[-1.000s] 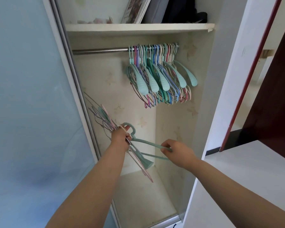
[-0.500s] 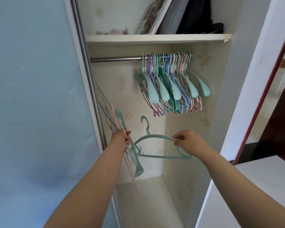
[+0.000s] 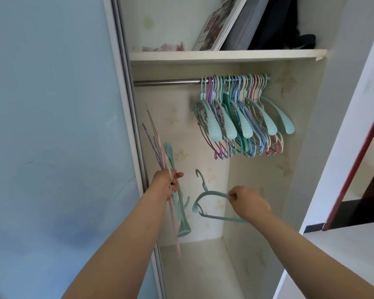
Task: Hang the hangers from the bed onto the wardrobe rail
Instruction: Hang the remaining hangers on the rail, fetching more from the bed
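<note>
The right hand [image 3: 249, 203] pinches 1 teal hanger [image 3: 205, 203] by its upper arm, the grip closed on the plastic. The hanger sits low in the wardrobe, well below the rail [image 3: 166, 82] and apart from it. Its long axis runs roughly level, left to right, slightly tilted down toward the right — its hook points up and a little left, toward the back wall.

The left hand [image 3: 167, 182] grips a bundle of hangers [image 3: 175, 203] near the sliding door [image 3: 52, 137], fingers curled round them. That bundle stands nearly upright, long axis vertical, thin purple and pink ends fanning up and a broad teal end pointing down.

On the rail's right half hang many hangers [image 3: 242, 117] — teal, pink, purple, blue — packed close together. Above, the shelf [image 3: 225, 55] carries a leaning book [image 3: 218, 24] and dark items.
</note>
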